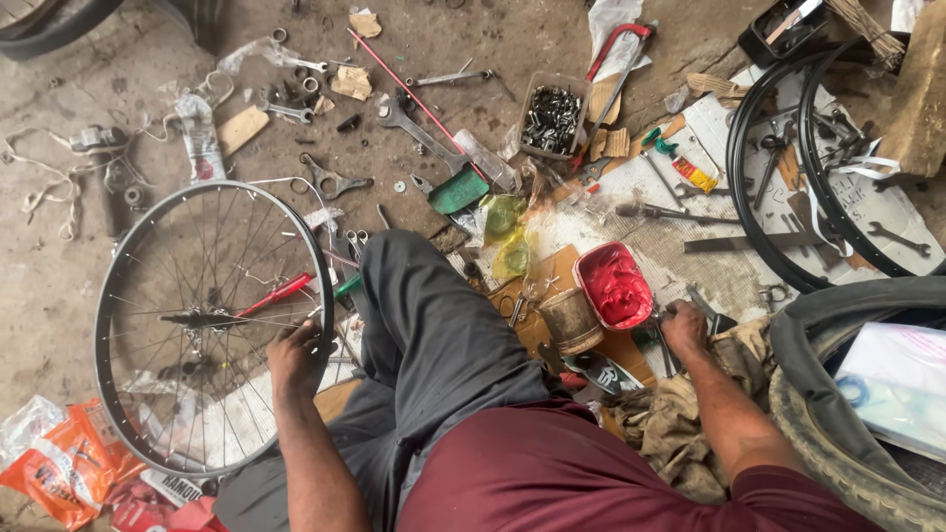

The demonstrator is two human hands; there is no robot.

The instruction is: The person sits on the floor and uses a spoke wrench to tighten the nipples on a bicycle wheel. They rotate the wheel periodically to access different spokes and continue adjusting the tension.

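One spoked wheel (212, 325), two bare black rims (818, 167), one red tub of grease (615, 286), one clear tray of nuts (550, 116), one hacksaw (619, 59), one red-handled screwdriver (276, 294) and one metal cup (570, 320) lie about a seated person's two hands.

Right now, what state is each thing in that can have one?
Spoked wheel: bare of tyre, lying flat, left hand on its rim.
Red tub: open, full of red grease.
Tin cup: upright, open.
Clear tray: open, holding small metal parts.
Right hand: down among tools by the rags.
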